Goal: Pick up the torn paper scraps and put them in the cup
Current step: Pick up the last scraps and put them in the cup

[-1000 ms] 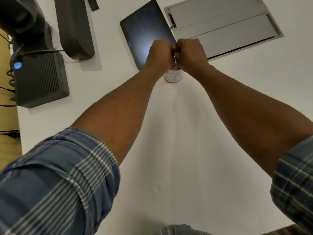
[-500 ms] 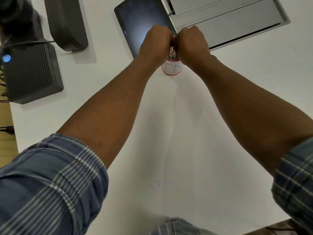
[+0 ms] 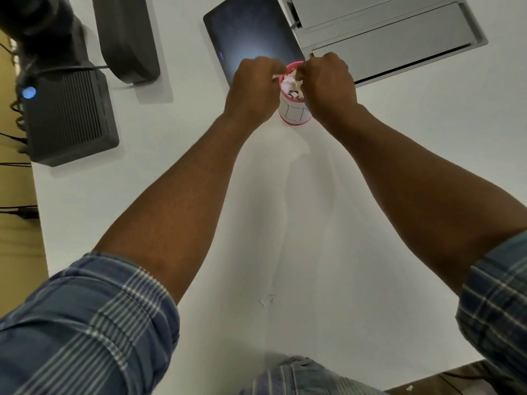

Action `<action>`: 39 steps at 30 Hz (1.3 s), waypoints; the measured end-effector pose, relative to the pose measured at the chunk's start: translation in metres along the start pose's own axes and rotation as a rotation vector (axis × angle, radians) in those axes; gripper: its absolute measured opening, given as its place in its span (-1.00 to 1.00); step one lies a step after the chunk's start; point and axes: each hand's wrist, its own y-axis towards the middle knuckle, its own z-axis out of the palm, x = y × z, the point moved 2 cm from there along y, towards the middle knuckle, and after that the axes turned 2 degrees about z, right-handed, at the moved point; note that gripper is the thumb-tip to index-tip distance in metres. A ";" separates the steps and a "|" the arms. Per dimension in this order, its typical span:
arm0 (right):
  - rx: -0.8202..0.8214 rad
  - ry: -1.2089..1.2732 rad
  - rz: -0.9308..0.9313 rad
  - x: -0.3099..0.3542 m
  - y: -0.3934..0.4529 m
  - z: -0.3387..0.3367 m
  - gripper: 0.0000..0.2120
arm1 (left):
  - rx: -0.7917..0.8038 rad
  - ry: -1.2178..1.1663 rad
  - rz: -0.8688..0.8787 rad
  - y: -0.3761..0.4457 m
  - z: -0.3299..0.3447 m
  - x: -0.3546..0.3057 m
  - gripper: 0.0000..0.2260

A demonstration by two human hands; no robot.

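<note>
A small white cup [image 3: 295, 113] with a pink rim and base stands on the white table [image 3: 399, 172], near its far side. Torn paper scraps [image 3: 291, 86] fill its mouth. My left hand [image 3: 253, 91] is at the cup's left side, fingers curled, with a white scrap edge showing at its fingertips. At the cup's right side, my right hand [image 3: 328, 81] pinches a scrap over the rim. One small white scrap [image 3: 267, 300] lies on the table close to me.
A dark tablet [image 3: 245, 32] lies just behind the cup. A grey metal tray [image 3: 385, 44] sits at the back right. Black electronic boxes [image 3: 71, 118] with cables stand at the left edge. The table's near edge runs along the bottom right.
My two hands, pressed together over the cup before, have parted slightly to either side, and the cup's mouth with the scraps now shows between them. The camera view shifted slightly.
</note>
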 end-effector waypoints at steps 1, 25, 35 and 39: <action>0.006 0.011 -0.001 0.000 -0.004 0.000 -0.62 | -0.030 -0.027 0.009 -0.011 -0.004 0.000 -0.78; 0.456 0.213 -0.241 0.024 -0.308 0.115 -0.73 | 0.487 0.381 -0.467 -0.321 0.009 0.108 -0.27; 0.498 -0.023 -0.423 0.038 -0.361 0.136 -0.72 | 0.514 0.336 -0.554 -0.329 0.007 0.113 -0.23; 0.512 -0.070 -0.497 0.042 -0.367 0.136 -0.85 | 0.518 0.321 -0.562 -0.330 0.010 0.114 -0.24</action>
